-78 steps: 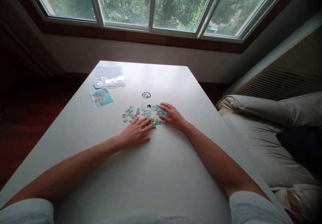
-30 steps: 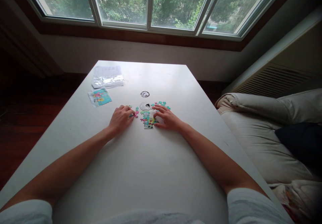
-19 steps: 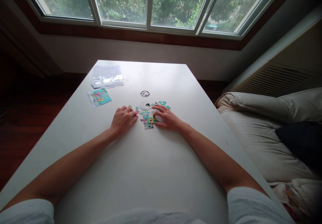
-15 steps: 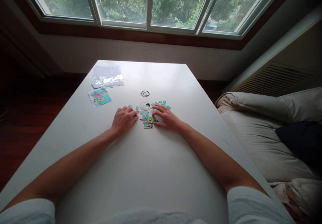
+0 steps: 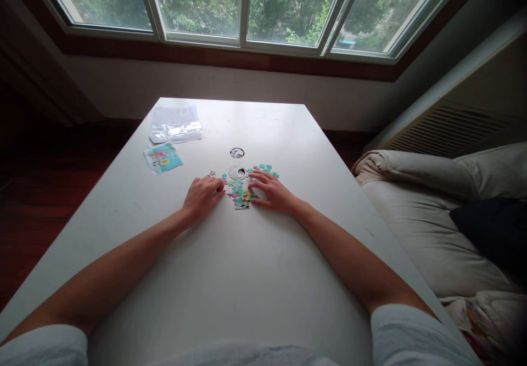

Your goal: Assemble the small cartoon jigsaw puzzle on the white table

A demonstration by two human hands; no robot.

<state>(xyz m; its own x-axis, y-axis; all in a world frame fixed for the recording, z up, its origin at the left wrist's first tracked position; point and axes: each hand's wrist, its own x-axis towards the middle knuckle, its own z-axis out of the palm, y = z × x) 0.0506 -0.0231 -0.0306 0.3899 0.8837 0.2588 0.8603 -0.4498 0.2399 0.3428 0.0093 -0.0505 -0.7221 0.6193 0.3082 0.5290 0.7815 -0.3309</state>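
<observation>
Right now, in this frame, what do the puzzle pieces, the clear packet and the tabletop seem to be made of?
Puzzle pieces: probably printed cardboard, judging by the thin, knobbed shapes; too small to be sure.
Clear packet: likely glossy plastic film, from its crinkled, bright glare.
Tabletop: smooth white, perhaps painted or laminated; soft sheen, no visible grain.

Worn on my head, 1 camera faces forward and down from the 6 o'clock end of a white table (image 5: 242,278), close above my sleeves (image 5: 45,344), taking in my left hand (image 5: 201,197) and right hand (image 5: 275,191) mid-frame and, farthest off, a window (image 5: 244,9) at 12 o'clock.
</observation>
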